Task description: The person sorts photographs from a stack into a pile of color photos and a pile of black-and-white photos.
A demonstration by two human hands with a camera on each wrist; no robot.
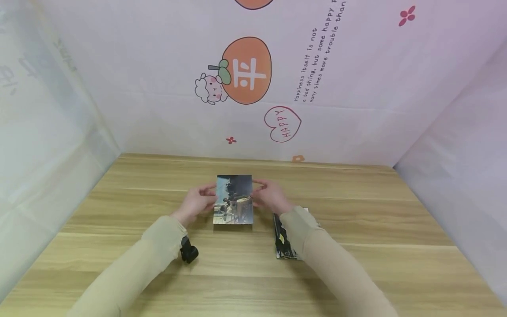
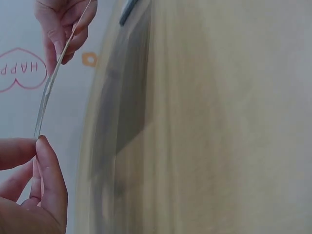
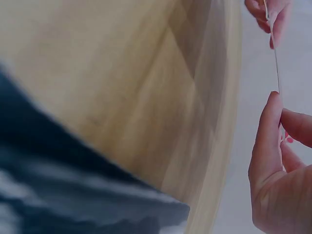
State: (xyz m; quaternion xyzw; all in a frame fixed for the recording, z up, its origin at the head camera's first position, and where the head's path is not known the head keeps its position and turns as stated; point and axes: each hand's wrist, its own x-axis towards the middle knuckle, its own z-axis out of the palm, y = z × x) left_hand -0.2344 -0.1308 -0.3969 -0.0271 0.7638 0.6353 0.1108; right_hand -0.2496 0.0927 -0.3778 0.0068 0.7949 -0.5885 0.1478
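Observation:
A picture card (image 1: 233, 200), printed with a dark, photo-like scene under blue sky, is held up off the table between both hands. My left hand (image 1: 196, 203) pinches its left edge between thumb and fingers. At the opposite edge, my right hand (image 1: 273, 197) pinches it the same way. Seen nearly edge-on in the left wrist view, the thin card (image 2: 48, 95) spans from the left hand (image 2: 39, 190) to the right hand. Other picture cards (image 1: 282, 240) lie on the table under my right forearm, which partly hides them.
The wood-grain table (image 1: 237, 286) meets a white printed cloth (image 1: 336, 127) along its back edge, with more cloth at both sides. A black wrist camera (image 1: 188, 251) sits at my left cuff. Shadows of card and hands fall on the table.

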